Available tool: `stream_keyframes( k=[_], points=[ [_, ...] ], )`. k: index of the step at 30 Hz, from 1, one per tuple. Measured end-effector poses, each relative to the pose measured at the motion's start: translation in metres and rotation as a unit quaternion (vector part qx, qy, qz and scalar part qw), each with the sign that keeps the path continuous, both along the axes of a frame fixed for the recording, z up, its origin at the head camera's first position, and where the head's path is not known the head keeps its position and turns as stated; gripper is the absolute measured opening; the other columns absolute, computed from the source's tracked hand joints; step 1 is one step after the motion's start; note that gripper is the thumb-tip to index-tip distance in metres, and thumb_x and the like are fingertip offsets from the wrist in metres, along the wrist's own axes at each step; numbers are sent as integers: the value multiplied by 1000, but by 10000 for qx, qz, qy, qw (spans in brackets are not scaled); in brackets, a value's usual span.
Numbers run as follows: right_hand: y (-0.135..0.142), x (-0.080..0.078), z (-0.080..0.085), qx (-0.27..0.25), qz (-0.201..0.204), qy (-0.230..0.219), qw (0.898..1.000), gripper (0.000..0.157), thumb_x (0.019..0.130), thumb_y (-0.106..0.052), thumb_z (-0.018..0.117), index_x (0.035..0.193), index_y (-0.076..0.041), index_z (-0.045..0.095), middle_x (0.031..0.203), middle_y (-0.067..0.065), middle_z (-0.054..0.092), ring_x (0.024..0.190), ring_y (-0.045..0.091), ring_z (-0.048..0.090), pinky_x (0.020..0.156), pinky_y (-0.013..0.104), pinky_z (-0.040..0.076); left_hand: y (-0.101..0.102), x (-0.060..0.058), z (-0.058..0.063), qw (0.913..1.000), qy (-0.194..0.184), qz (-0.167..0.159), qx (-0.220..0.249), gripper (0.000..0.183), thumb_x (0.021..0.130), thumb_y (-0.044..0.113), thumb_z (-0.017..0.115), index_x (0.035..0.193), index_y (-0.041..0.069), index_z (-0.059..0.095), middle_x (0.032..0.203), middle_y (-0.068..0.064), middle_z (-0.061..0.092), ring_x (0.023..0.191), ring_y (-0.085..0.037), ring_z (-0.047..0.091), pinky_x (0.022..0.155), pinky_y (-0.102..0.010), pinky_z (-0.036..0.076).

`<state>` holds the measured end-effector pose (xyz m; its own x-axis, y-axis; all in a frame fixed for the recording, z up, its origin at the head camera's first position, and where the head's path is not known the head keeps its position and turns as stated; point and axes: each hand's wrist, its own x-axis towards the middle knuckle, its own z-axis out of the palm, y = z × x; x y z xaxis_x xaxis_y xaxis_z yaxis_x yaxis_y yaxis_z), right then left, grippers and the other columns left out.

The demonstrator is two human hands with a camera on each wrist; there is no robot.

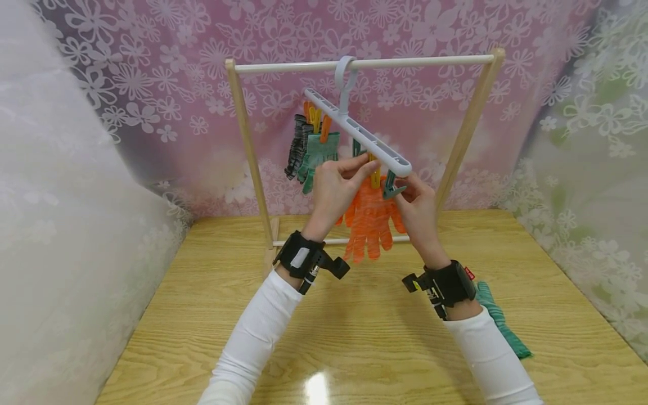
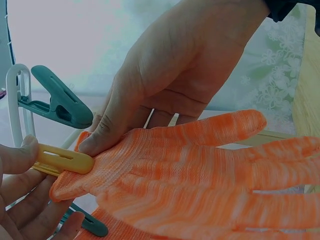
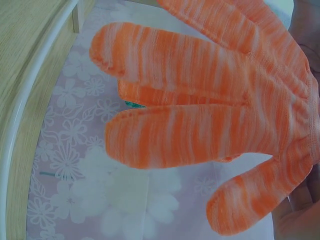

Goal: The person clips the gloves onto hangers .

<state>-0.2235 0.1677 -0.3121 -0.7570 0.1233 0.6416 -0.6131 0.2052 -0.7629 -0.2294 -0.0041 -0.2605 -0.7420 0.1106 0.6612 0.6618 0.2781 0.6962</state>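
My left hand [image 1: 336,188] pinches a yellow clothespin [image 2: 65,160] at the cuff of an orange striped knit glove [image 1: 373,216]. My right hand [image 1: 419,211] holds the same cuff, its thumb pressed on the knit in the left wrist view. The glove hangs fingers down below a white hanger [image 1: 372,143], with part of a second orange glove [image 2: 112,227] behind it. A dark green clothespin [image 1: 392,187] hangs at the hanger's near end, beside my right hand. Another green clothespin [image 2: 92,225] sits near the second glove; its grip on it is partly hidden.
The hanger hooks over the white bar [image 1: 425,62] of a wooden rack [image 1: 466,126]. On its far side hang a green glove [image 1: 323,149] and a dark grey glove [image 1: 298,146] by orange and yellow clothespins. Another green glove [image 1: 498,320] lies on the table [image 1: 374,349] by my right forearm.
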Motion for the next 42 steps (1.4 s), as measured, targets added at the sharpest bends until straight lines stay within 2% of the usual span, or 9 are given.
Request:
stream_keyframes(
  k=[2, 6, 9, 13, 17, 24, 28, 33, 42],
  points=[
    [0, 0, 0, -49, 17, 5, 10000, 24, 96, 0, 67, 118, 11, 66, 91, -11, 65, 79, 0, 66, 77, 14, 55, 0, 0, 0, 10000, 1, -5, 0, 33, 93, 26, 76, 121, 9, 74, 105, -10, 77, 49, -18, 50, 45, -23, 26],
    [-1, 1, 0, -104, 37, -3, 9999, 26, 96, -1, 68, 120, 10, 66, 91, -9, 66, 79, 0, 67, 76, 15, 55, 0, 1, -1, 10000, 4, -7, 33, 32, 92, 25, 77, 121, 9, 74, 106, -10, 77, 69, -18, 70, 49, -20, 38],
    [-1, 2, 0, -119, 64, 2, 9999, 28, 96, -2, 68, 122, 9, 66, 91, -10, 66, 78, 0, 67, 74, 15, 55, 0, 1, -1, 10000, -8, -13, 61, 33, 92, 24, 77, 121, 9, 74, 105, -11, 77, 78, -20, 74, 52, -20, 43],
    [-1, 3, 2, -130, 107, 32, 9999, 29, 96, 0, 68, 124, 9, 66, 89, -15, 66, 76, 0, 67, 72, 15, 54, -1, 2, -1, 10000, -32, -49, 48, 33, 93, 25, 77, 121, 8, 74, 105, -11, 77, 79, -20, 74, 53, -21, 45],
    [-1, 4, 2, -136, 133, 24, 9998, 30, 96, 1, 66, 125, 9, 65, 88, -17, 66, 76, 0, 67, 71, 15, 54, -2, 3, -1, 9999, -48, -37, -90, 36, 93, 25, 77, 124, 7, 73, 104, -11, 77, 86, -20, 75, 63, -23, 54],
    [-2, 5, 3, -49, 173, -30, 9998, 28, 99, -3, 65, 123, 10, 65, 93, -9, 65, 78, 3, 64, 71, 15, 52, -2, 4, -5, 9997, -34, -200, -167, 40, 93, 25, 77, 128, 6, 71, 108, -10, 77, 93, -20, 74, 80, -21, 57],
    [-2, 7, 2, 84, 195, -160, 9996, 29, 101, -8, 63, 124, 9, 65, 99, -4, 60, 80, 4, 61, 72, 15, 51, -3, 2, -8, 9991, -45, -412, 4, 39, 93, 24, 76, 128, 6, 70, 109, -10, 76, 96, -18, 72, 83, -21, 57],
    [-3, 7, 0, 192, 185, -262, 9993, 25, 102, -7, 61, 120, 10, 66, 97, -4, 56, 77, 5, 59, 71, 16, 52, -3, 1, -11, 9982, -94, -582, 80, 38, 94, 25, 75, 128, 9, 70, 111, -7, 76, 100, -13, 70, 86, -22, 56],
    [-2, 11, -4, 285, 447, -183, 9984, 23, 104, -9, 57, 116, 9, 64, 92, -11, 62, 75, 8, 60, 69, 18, 50, -7, 2, -15, 9971, 26, -748, 156, 40, 93, 24, 76, 130, 11, 69, 116, -6, 74, 102, -11, 70, 86, -23, 57]
  ],
)
